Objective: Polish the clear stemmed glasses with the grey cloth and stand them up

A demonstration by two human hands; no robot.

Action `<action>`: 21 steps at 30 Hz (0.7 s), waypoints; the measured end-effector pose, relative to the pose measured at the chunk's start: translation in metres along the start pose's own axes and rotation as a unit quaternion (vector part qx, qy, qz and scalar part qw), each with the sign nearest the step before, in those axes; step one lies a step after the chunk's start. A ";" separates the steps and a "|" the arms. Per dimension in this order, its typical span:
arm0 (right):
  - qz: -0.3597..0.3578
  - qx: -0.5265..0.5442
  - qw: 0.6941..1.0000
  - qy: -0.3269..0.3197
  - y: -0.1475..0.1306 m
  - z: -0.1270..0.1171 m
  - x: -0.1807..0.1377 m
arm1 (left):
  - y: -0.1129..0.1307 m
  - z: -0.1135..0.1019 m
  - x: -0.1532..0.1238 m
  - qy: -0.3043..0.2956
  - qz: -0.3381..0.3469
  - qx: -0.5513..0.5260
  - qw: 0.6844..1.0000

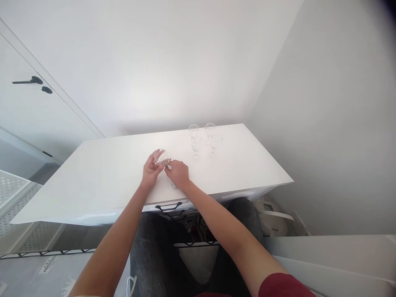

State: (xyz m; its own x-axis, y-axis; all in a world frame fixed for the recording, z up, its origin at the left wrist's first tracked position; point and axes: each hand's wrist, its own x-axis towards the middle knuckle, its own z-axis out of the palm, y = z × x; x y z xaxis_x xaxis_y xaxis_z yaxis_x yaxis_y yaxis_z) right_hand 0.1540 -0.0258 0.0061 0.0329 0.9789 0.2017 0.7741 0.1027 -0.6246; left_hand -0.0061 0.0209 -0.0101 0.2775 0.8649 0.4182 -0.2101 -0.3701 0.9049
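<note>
The wine glass (pixel 161 156) is held just above the near middle of the white worktop (pixel 102 173), tipped well over rather than upright. Its bowl points up and to the left, and its long axis slants down to the right towards the stem. The left hand (pixel 151 170) curls its fingers around the bowl, and the right hand (pixel 178 174) is closed on the stem end. The two hands almost meet. The foot is hidden behind the right fingers, and the clear glass blurs against the white, so its rim is hard to trace. Four more stemmed glasses (pixel 202 138) stand upright in a cluster near the rear edge, well apart from the hands.
</note>
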 end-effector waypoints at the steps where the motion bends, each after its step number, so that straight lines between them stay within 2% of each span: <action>1: 0.003 0.002 1.000 0.002 0.001 -0.003 -0.001 | 0.000 0.001 0.000 -0.016 -0.001 -0.004 1.000; 3: 0.006 0.007 1.000 0.009 0.004 -0.009 -0.005 | 0.001 0.001 0.001 -0.025 0.010 -0.006 1.000; 5: 0.013 0.008 1.000 0.019 0.011 -0.017 -0.012 | 0.003 0.001 0.002 -0.006 0.022 0.011 1.000; 7: 0.025 0.004 0.999 0.031 0.024 -0.029 -0.023 | 0.004 -0.001 0.002 -0.003 0.007 0.033 0.999; 14: 0.093 -0.031 0.992 0.084 0.107 -0.089 -0.060 | 0.003 -0.008 -0.003 -0.171 -0.116 0.095 0.974; 18: 0.169 -0.058 0.975 0.130 0.142 -0.115 -0.064 | 0.004 -0.009 -0.006 -0.200 -0.154 0.120 0.960; 21: 0.195 -0.066 0.969 0.136 0.147 -0.120 -0.062 | 0.006 -0.009 -0.007 -0.197 -0.170 0.138 0.956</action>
State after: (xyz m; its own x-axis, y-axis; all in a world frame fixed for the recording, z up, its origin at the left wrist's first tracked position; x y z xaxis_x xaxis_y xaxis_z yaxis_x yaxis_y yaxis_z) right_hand 0.3418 -0.0928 -0.0074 0.4911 0.8541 0.1712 0.7423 -0.3075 -0.5953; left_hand -0.0172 0.0158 -0.0083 0.6282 0.7768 0.0447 0.1956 -0.2133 0.9572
